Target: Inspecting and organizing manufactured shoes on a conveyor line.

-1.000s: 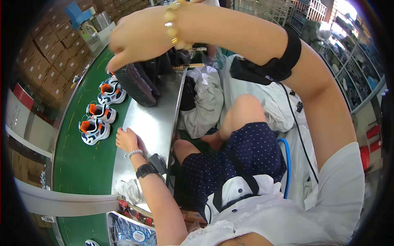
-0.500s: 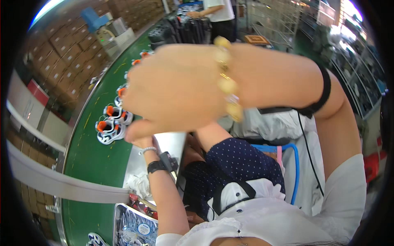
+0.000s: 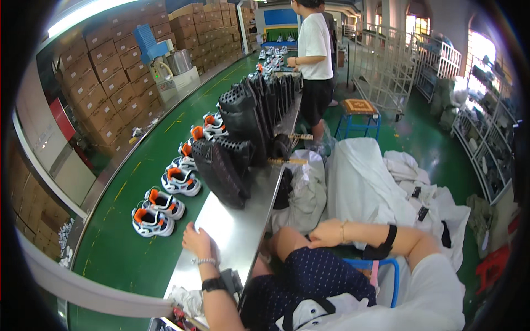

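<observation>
My left hand [image 3: 197,241] rests on the edge of the bare metal worktop [image 3: 221,229], fingers loosely extended with nothing seen in them. Just beyond it, on the green conveyor belt [image 3: 118,237], stands a white sneaker [image 3: 153,222] with an orange lining, the nearest of several in a row. My right hand [image 3: 327,234] lies on my thigh near the knee, its fingers loosely bent downward and nothing visible in it; its fingertips are partly hidden. Black perforated shoe-shaped forms [image 3: 223,171] stand packed along the worktop ahead of my left hand.
A person [image 3: 316,49] in a white shirt stands farther up the belt. White cloth-covered bundles [image 3: 359,185] lie to my right, beyond a blue-framed seat [image 3: 395,276]. Stacked cartons [image 3: 105,77] line the far left, and wire racks [image 3: 477,138] stand at right.
My right hand has dropped from close before the camera down to my thigh. The view has tilted up, showing more of the room. My left hand stays at the worktop.
</observation>
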Demonstrator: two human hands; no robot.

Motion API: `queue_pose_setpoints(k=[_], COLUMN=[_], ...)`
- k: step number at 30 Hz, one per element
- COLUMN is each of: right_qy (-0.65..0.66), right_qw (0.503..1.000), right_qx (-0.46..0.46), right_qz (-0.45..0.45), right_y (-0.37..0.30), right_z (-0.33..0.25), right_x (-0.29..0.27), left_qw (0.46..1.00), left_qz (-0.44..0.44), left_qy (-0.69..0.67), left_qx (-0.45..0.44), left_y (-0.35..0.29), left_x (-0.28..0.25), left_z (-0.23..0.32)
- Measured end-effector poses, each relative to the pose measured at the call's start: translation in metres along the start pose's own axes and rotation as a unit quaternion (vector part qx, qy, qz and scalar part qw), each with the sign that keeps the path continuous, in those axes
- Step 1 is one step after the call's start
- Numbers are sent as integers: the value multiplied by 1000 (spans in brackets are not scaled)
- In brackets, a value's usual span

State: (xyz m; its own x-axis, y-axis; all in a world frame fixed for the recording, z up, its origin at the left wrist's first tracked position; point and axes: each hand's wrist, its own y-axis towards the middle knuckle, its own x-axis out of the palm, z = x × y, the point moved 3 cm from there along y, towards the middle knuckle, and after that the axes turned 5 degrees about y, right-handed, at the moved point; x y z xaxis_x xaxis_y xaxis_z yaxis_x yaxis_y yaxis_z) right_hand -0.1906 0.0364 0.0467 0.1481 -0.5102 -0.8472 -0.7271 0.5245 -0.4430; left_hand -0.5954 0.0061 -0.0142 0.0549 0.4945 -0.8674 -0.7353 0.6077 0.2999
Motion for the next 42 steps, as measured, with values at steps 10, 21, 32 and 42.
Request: queue_pose_setpoints(k=[10, 21, 32, 42], right_qy=[340, 178, 174, 191], right_qw=[904, 934, 875, 862], right_qx=[-259, -219, -121, -176], right_qz=[24, 221, 435, 435], right_y=[21, 100, 58, 17], right_z=[-5, -122, -55, 16], right_x=[-146, -443, -372, -371], left_qw=[999, 995, 991, 969], left_qz=[18, -83, 19, 175], left_qy=[20, 43, 1, -168], left_qx=[38, 23, 131, 33], left_y=[-15, 3, -15, -4], left_x=[1, -56, -37, -89], left_z=[-1, 30, 7, -6])
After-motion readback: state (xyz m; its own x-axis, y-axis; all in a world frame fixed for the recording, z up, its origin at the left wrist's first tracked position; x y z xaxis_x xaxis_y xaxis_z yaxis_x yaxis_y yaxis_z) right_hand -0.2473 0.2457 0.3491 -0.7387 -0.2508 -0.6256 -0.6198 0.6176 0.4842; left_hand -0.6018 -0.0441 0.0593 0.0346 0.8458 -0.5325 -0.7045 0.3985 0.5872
